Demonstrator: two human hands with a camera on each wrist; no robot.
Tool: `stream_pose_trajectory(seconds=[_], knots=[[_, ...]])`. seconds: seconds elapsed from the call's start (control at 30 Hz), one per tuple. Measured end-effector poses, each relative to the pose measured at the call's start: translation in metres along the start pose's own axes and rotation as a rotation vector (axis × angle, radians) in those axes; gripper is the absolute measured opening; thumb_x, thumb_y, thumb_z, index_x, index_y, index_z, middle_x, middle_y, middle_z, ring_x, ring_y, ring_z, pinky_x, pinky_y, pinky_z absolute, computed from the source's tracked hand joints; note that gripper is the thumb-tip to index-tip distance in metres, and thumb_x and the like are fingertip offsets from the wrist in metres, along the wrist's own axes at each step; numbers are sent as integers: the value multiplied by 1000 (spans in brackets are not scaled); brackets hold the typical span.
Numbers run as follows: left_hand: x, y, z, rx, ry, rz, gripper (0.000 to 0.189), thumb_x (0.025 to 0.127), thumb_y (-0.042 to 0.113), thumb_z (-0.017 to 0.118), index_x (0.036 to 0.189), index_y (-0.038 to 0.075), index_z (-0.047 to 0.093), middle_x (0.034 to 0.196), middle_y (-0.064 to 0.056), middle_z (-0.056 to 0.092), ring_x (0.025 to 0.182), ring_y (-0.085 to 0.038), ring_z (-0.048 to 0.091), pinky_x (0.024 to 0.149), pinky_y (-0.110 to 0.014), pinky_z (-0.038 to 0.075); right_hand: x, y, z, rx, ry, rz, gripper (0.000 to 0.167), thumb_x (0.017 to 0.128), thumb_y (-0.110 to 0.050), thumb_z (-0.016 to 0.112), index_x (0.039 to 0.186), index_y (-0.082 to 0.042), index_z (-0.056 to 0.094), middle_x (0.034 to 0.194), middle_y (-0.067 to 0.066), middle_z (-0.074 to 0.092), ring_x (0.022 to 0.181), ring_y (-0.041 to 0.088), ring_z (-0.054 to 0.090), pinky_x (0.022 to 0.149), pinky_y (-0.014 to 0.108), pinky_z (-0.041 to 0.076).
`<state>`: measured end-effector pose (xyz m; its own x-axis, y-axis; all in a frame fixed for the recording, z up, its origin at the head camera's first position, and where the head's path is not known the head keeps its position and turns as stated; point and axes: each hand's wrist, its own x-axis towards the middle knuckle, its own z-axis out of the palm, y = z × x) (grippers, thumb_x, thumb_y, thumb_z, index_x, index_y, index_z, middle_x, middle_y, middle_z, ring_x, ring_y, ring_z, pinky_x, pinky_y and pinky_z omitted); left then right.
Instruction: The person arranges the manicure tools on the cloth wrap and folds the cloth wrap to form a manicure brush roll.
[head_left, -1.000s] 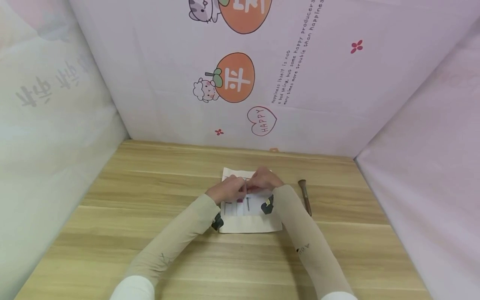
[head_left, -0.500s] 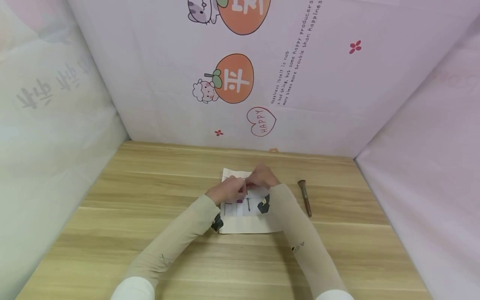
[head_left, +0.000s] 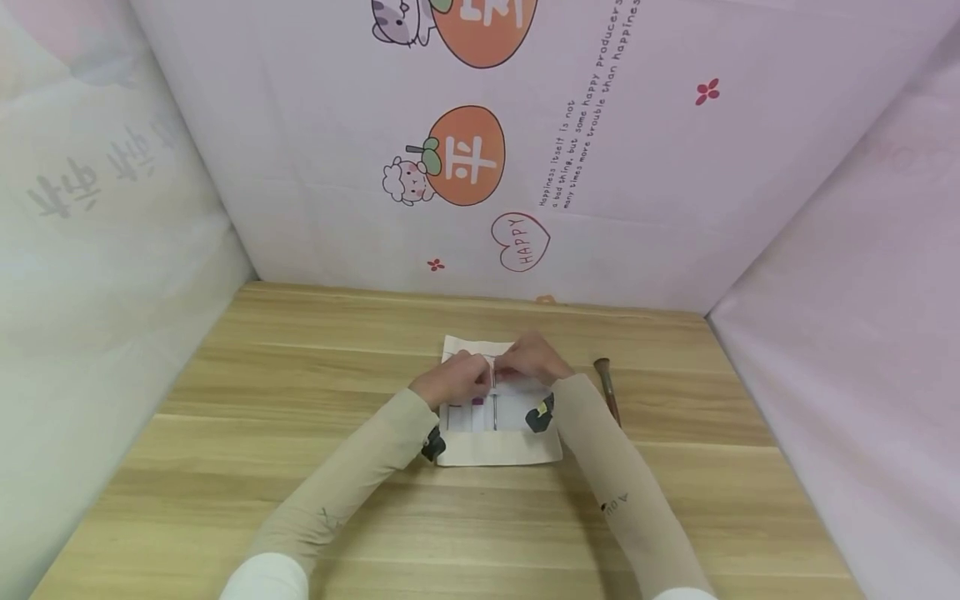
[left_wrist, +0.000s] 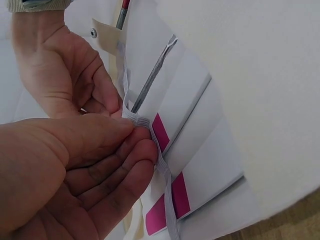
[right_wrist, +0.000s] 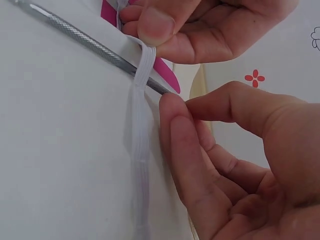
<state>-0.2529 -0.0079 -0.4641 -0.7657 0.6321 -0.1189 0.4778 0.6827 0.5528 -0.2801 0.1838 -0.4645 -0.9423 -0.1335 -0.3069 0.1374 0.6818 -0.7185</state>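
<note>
A cream fabric pouch [head_left: 498,450] with a white lining lies unfolded under both hands. Across it runs a white elastic band [right_wrist: 140,145], which my left hand [left_wrist: 75,175] pinches between thumb and fingers and lifts from the lining. Through the raised loop passes a slim metal tool [right_wrist: 85,41] with a knurled handle. My right hand [right_wrist: 235,165] pinches the far end of this tool between thumb and fingertips, just beyond the band. White flat strips with magenta ends [left_wrist: 181,192] are tucked under the band beside it. The pinched end of the tool is hidden by the right fingers.
To the right of the pouch lies a brush [head_left: 607,387] with a flared head and brown handle. A cream tab with a snap [left_wrist: 106,37] and a red-ended tool [left_wrist: 124,11] show at the pouch's edge. Printed white cloth [head_left: 337,167] walls off the wooden table [head_left: 300,350].
My right hand shifted slightly left, then back right, at the far end of the tool. The tool's near part now lies straighter on the pouch. My left hand stays in place.
</note>
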Motion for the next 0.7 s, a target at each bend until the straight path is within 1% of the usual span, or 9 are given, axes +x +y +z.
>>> stream_pose_trajectory(seconds=[0.03,0.17,0.27,0.33,0.5,0.6,0.63,0.7], knots=[[0,0,0,-3,-1,-3,13,100,7,67,91,8,75,82,1,70,69,-10,58,67,-23,47,-1,0,-1,8,-8,7,21,86,-20,80,74,-3,80,60,1,66,63,12,52,63,25,40],[1,1,0,-6,-2,-10,13,100,6,67,89,8,74,79,2,69,68,-10,58,67,-23,47,-5,1,-3,43,-61,45,18,84,-18,81,73,-4,81,62,3,72,58,10,59,60,22,42],[2,1,0,-3,-5,-14,13,99,6,67,89,9,74,77,2,68,68,-10,57,67,-23,47,-7,1,-4,60,-105,68,14,84,-17,81,77,-6,83,67,5,77,59,9,66,61,20,46],[3,1,1,2,-7,-15,13,99,6,67,89,9,75,77,2,69,68,-11,58,67,-23,47,-7,2,-5,59,-124,75,13,85,-17,81,79,-6,84,69,5,77,60,8,67,60,19,47],[4,2,2,23,-8,-25,11,100,7,67,92,9,75,80,1,71,70,-11,60,72,-25,50,-6,4,-6,21,-131,82,12,83,-19,81,77,-8,84,64,0,75,58,6,65,57,17,46],[4,3,4,19,-4,-27,10,100,7,67,93,8,74,81,0,71,72,-11,61,75,-26,51,-6,5,-7,1,-137,88,12,82,-20,83,77,-9,83,63,-1,74,57,5,65,57,17,46],[4,3,5,18,-1,-24,10,100,7,67,92,8,73,80,0,71,72,-11,61,75,-27,51,-6,6,-8,-25,-150,66,12,83,-21,83,78,-10,84,64,-2,74,58,4,65,56,16,45],[4,3,6,7,0,-18,11,101,6,66,91,7,72,79,-1,71,71,-12,61,75,-27,51,-7,6,-12,-42,-164,52,14,85,-22,83,81,-9,84,68,0,77,60,4,66,57,16,46]])
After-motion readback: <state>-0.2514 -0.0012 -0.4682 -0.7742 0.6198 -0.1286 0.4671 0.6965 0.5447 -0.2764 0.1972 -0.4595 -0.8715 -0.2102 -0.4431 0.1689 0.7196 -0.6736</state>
